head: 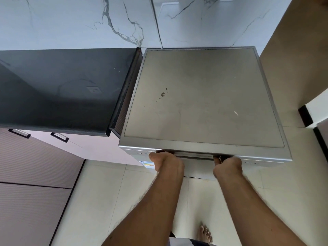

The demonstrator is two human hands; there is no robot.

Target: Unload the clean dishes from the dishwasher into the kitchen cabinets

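Standing over the dishwasher point(204, 103), the person has both hands at the recessed handle along the top front edge of its door point(193, 155). The left hand point(168, 163) grips toward the left end of that recess and the right hand point(228, 165) toward the right end. On each hand the fingers curl up under the lip and out of sight, so only knuckles and thumbs show; they look hooked round the handle edge, though how deep they reach I cannot tell.

The step in hand, as I judge it, is pulling the door open, and the door looks shut, or nearly so. To do it well, the pull should be even on both sides, outward and then down, with the hands lowering the door instead of letting it drop. The person's bare foot point(205, 234) sits on the tiled floor point(99, 201) close in front of the machine, so stepping back first would give the door room to swing.

No dishes are visible; they would be inside, behind and below the fingers. The dishwasher stands just right of the dark counter point(58, 89), with ribbed cabinet fronts point(35, 174) below that counter to the left.
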